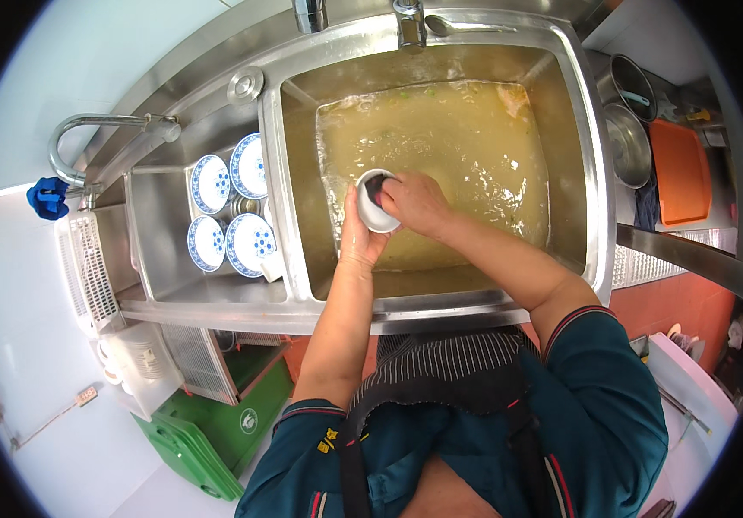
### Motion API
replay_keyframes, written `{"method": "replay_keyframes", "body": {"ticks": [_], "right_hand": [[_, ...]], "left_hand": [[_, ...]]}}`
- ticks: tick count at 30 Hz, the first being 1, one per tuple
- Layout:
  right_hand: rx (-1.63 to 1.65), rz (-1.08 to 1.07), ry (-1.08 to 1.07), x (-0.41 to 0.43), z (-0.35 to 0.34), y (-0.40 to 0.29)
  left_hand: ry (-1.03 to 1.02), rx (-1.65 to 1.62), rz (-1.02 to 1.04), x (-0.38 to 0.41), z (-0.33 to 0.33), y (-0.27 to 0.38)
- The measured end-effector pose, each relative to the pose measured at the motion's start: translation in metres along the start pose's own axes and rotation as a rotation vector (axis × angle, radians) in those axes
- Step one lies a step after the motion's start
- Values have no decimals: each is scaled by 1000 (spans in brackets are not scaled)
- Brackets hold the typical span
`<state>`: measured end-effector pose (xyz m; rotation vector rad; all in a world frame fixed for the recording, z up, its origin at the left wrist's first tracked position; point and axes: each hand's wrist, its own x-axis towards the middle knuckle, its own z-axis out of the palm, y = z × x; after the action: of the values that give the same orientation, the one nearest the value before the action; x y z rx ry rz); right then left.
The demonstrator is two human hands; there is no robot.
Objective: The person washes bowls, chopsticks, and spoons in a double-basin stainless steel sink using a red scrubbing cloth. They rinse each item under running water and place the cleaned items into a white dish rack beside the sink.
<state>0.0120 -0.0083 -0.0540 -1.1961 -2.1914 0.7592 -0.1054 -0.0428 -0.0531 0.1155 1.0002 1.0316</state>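
Over the murky water (pixel 436 142) in the large steel sink basin, my left hand (pixel 359 226) holds a small white cup (pixel 379 223) from below and the left side. The cup tilts, its mouth facing up. My right hand (pixel 413 201) reaches into it with a dark cloth or scrubber (pixel 374 186), partly hidden by the fingers. In the smaller basin to the left sit several white bowls with blue patterned rims (pixel 251 245). A white piece (pixel 272 267) lies beside the lowest right bowl; I cannot tell what it is.
Two faucets (pixel 411 29) reach over the back rim, near a metal ladle (pixel 468 27). A curved faucet (pixel 67 123) and a drain strainer (pixel 245 85) are at the left. Metal pots (pixel 627 146) and an orange tray (pixel 681 175) stand right. A green bin (pixel 216 427) is below left.
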Motion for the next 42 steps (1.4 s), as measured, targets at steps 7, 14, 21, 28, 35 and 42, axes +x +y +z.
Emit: {"method": "replay_keyframes", "body": {"ticks": [7, 14, 21, 28, 35, 42], "right_hand": [[-88, 280, -99, -1, 19, 1], [467, 182, -645, -11, 0, 24], [-386, 696, 84, -89, -10, 153], [289, 697, -122, -88, 13, 127], [126, 2, 252, -15, -4, -33], [624, 924, -480, -1, 22, 41]], "left_hand": [[22, 64, 118, 4, 6, 2], [31, 434, 284, 12, -10, -9], [92, 1646, 928, 5, -35, 4], [164, 1909, 865, 18, -41, 10], [70, 1757, 539, 16, -39, 0], [-203, 2250, 559, 10, -22, 2]]}}
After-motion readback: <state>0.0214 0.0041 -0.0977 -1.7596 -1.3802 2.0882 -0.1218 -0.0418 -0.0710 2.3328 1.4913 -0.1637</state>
